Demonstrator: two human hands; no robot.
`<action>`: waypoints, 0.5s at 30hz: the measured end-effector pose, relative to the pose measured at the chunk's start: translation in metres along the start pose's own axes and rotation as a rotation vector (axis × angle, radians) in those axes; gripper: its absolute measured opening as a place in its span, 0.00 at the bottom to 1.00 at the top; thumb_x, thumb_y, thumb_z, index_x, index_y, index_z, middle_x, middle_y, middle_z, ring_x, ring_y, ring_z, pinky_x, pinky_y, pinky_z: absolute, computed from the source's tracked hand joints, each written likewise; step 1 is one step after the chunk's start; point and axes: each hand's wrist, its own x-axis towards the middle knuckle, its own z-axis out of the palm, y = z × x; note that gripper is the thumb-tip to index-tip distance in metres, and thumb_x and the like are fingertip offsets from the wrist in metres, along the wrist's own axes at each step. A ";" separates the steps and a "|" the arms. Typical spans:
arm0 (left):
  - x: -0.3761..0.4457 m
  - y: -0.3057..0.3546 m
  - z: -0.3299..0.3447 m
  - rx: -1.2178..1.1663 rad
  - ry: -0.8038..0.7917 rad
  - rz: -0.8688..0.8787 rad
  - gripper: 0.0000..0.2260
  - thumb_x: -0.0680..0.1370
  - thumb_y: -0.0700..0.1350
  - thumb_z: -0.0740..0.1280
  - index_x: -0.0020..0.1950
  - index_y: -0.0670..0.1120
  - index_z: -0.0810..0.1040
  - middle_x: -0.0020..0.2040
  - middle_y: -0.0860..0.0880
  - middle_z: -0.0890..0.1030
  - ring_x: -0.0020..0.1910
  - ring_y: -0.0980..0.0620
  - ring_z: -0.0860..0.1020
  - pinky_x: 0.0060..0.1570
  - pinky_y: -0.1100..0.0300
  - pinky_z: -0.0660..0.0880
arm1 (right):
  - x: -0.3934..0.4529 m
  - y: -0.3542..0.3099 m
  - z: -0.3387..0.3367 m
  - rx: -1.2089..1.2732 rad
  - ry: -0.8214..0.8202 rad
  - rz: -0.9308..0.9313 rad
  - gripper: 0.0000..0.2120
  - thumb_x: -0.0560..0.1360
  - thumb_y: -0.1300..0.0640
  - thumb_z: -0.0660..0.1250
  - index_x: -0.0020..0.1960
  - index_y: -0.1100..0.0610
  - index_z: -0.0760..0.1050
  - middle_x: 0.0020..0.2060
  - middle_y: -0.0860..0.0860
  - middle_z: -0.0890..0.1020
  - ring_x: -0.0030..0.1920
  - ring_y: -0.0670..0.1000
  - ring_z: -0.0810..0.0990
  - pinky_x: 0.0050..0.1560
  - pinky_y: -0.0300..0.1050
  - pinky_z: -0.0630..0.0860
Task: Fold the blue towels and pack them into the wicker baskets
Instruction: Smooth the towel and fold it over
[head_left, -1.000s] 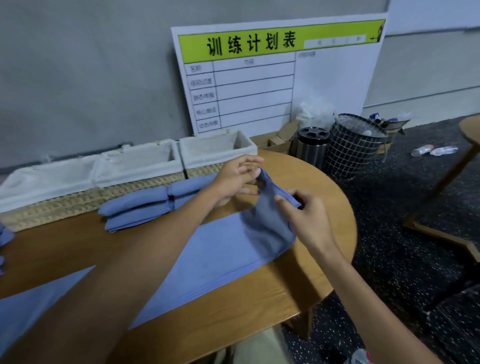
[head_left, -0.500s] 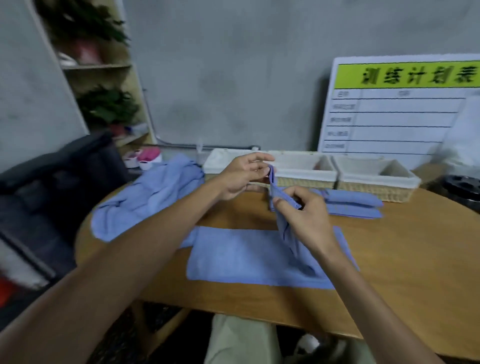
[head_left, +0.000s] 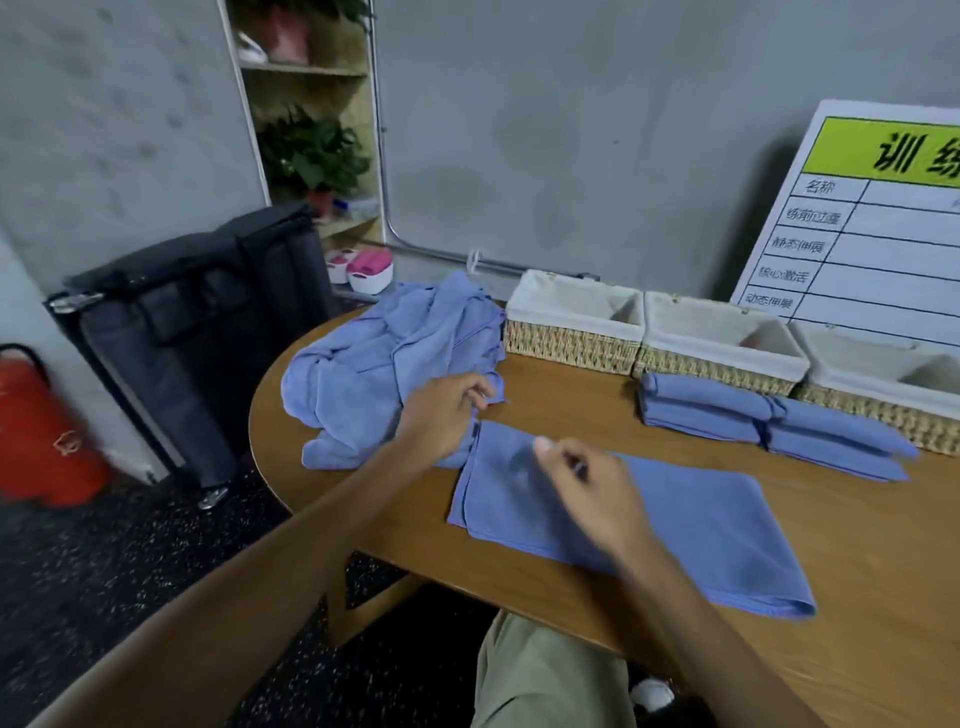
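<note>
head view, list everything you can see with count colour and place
flat towel: 1, blue, folded over, table front
towel pile: 1 heap, blue, unfolded, table's left end
folded towels: 1 cluster, count unclear, blue, in front of the baskets
wicker baskets: 3, tan with white liners, in a row at the table's back
table: 1, wooden, rounded end
board: 1, white with green header, against the wall on the right
shelf: 1, holds green plants, back left
black case: 1, on the floor left of the table
red object: 1, far left on the floor
left hand: fingers curled at the flat towel's far corner
right hand: blurred, above the flat towel, grip unclear
</note>
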 end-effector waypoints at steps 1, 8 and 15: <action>-0.007 0.009 0.007 0.022 0.037 0.013 0.15 0.80 0.34 0.58 0.51 0.51 0.80 0.47 0.51 0.83 0.44 0.51 0.81 0.43 0.52 0.77 | 0.003 0.012 -0.011 -0.049 0.075 -0.008 0.21 0.78 0.34 0.57 0.38 0.49 0.74 0.30 0.47 0.76 0.34 0.47 0.75 0.37 0.50 0.71; -0.049 0.084 0.108 0.288 -0.350 0.241 0.21 0.85 0.50 0.55 0.78 0.49 0.65 0.80 0.49 0.62 0.79 0.47 0.58 0.76 0.43 0.57 | -0.011 0.118 -0.071 -0.634 -0.026 0.003 0.37 0.75 0.31 0.40 0.72 0.46 0.71 0.71 0.49 0.72 0.71 0.56 0.70 0.64 0.57 0.69; -0.043 0.103 0.155 0.541 -0.534 0.194 0.35 0.79 0.71 0.46 0.82 0.59 0.42 0.82 0.55 0.36 0.80 0.44 0.34 0.72 0.32 0.33 | -0.027 0.149 -0.109 -0.756 -0.196 0.211 0.49 0.62 0.24 0.20 0.80 0.38 0.41 0.80 0.43 0.42 0.80 0.50 0.40 0.78 0.54 0.43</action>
